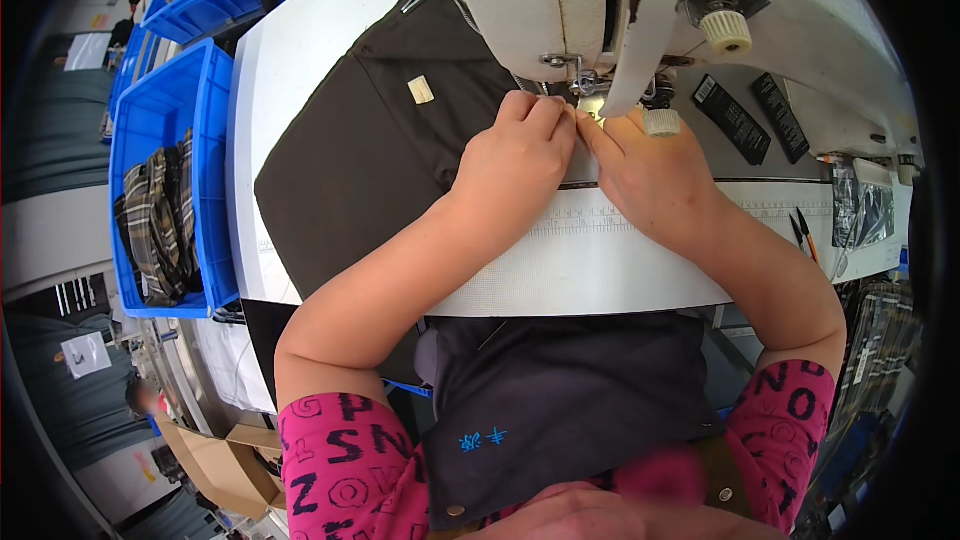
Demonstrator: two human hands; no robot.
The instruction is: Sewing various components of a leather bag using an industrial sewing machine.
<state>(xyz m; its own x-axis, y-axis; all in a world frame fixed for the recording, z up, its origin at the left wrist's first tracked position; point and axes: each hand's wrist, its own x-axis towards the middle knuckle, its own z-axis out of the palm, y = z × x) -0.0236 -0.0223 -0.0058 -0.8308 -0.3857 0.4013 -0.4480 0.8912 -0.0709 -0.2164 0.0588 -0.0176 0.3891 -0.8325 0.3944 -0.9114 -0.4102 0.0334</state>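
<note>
A dark brown cloth piece [340, 160] lies spread on the left of the sewing table and runs in under the head of a white sewing machine [540, 0]. A small cream patch [421, 90] sits on it. My left hand [515, 150] has its fingers bent and pressed down at the cloth's edge, just in front of the presser foot [587, 83]. Close beside it, my right hand [655, 175] is closed, its thumb side almost touching the left fingers. The machine partly covers the right fingertips, and what they pinch is hidden. Lamplight falls by the needle.
On the left stands a blue crate [205, 170] holding plaid cloth [160, 220]. Two black printed strips [733, 120] lie right of the machine head. Pens [803, 235] and a clear plastic packet [865, 205] are at the right. A ruler strip [590, 220] crosses the white tabletop.
</note>
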